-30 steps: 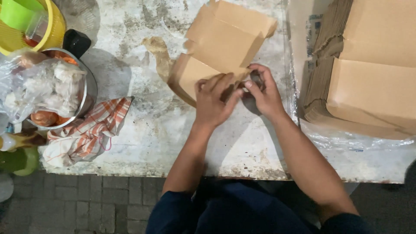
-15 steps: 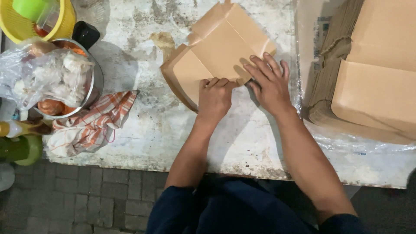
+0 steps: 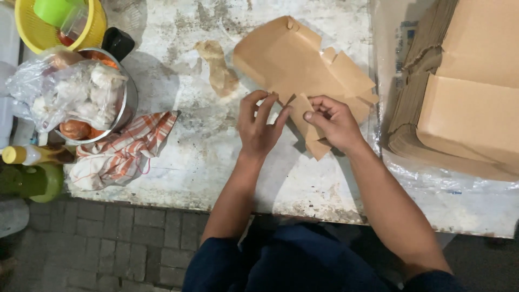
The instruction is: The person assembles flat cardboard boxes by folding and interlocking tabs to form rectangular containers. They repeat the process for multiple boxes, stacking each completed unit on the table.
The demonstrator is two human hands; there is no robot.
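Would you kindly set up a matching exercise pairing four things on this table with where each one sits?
Things:
1. striped cloth
2. yellow basket
3. stack of flat brown cartons
4. brown paper box blank

Places:
A. far left corner of the table
B. under the fingers of the left hand and right hand
C. right side, on clear plastic
D. near edge, beside the metal pot

Pairs: 1-D, 2-A, 3-C, 4-B

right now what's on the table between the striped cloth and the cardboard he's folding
In the head view, only bare, stained tabletop lies between the striped cloth and the flat cardboard box; a brown smear sits further up.
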